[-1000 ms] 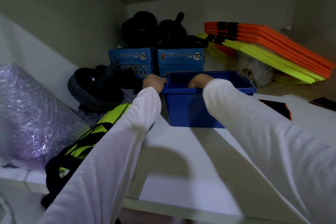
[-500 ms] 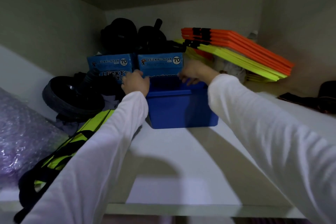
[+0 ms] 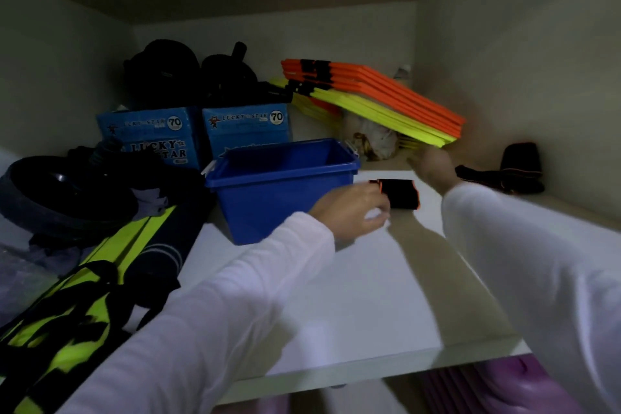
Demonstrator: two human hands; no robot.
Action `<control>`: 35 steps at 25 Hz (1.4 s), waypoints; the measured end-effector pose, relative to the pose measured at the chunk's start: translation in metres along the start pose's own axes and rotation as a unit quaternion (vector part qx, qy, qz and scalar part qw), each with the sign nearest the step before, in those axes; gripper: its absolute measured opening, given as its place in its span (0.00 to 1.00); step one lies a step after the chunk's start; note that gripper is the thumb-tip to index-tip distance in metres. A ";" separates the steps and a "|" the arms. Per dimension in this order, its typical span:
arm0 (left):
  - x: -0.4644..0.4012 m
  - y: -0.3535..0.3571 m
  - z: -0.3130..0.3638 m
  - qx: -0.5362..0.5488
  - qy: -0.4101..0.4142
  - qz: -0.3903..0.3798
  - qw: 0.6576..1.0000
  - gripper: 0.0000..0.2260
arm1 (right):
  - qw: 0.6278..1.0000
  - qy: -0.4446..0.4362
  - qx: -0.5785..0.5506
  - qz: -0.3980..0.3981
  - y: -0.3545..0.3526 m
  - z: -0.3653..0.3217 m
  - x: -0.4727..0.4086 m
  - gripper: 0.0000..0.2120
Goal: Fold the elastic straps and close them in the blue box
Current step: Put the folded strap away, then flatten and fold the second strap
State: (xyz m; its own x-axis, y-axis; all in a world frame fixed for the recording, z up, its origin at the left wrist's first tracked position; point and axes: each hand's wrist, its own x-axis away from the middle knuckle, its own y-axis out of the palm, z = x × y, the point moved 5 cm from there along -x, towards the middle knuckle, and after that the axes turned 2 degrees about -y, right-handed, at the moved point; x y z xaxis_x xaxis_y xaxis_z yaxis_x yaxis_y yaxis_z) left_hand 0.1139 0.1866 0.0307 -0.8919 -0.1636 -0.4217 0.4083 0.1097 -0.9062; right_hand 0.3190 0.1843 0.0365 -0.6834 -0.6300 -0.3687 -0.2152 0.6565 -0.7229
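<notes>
straps lie right of the box (image 3: 282, 185): one folded strap (image 3: 401, 193) just beside it, more (image 3: 500, 175) farther right. left hand (image 3: 349, 212) reaches for the folded one, right hand (image 3: 433, 166) blurred, both loosely open, empty. soft, light; pinch mid-fold.

One blue box (image 3: 282, 185), two Lucky Star cartons (image 3: 153, 136) (image 3: 247, 126), two hands (image 3: 353, 208) (image 3: 433, 166)

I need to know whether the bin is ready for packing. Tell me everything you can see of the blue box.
The blue box is a rectangular open-top bin of what looks like smooth plastic, with a rolled rim and walls tapering downward. No lid is on it; the visible interior looks empty. It stands upright on the white shelf, in front of two cardboard cartons. Neither hand touches it.
</notes>
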 end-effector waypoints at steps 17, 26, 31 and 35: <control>0.017 0.074 -0.008 0.172 -0.127 -0.143 0.966 0.18 | 0.966 -0.084 0.154 -0.190 0.045 0.003 0.067 0.20; 0.038 0.055 -0.008 0.188 -0.252 -0.035 0.949 0.16 | 0.956 -0.155 0.201 -0.144 0.005 -0.008 0.142 0.21; 0.045 0.045 0.009 0.204 -0.239 -0.029 0.949 0.19 | 0.963 -0.176 0.110 -0.174 -0.015 -0.007 0.168 0.13; 0.045 0.047 0.019 0.190 -0.245 -0.053 0.949 0.14 | 0.976 -0.114 -0.018 -0.182 -0.025 0.008 0.176 0.10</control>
State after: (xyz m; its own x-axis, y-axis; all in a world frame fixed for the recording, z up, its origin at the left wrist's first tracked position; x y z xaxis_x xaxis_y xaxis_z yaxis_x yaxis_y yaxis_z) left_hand 0.0962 0.1654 -0.0312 -0.7726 -0.6000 -0.2074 0.4447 -0.2784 -0.8513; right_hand 0.2098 0.0538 -0.0147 -0.3847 -0.8977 -0.2149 -0.4426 0.3837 -0.8105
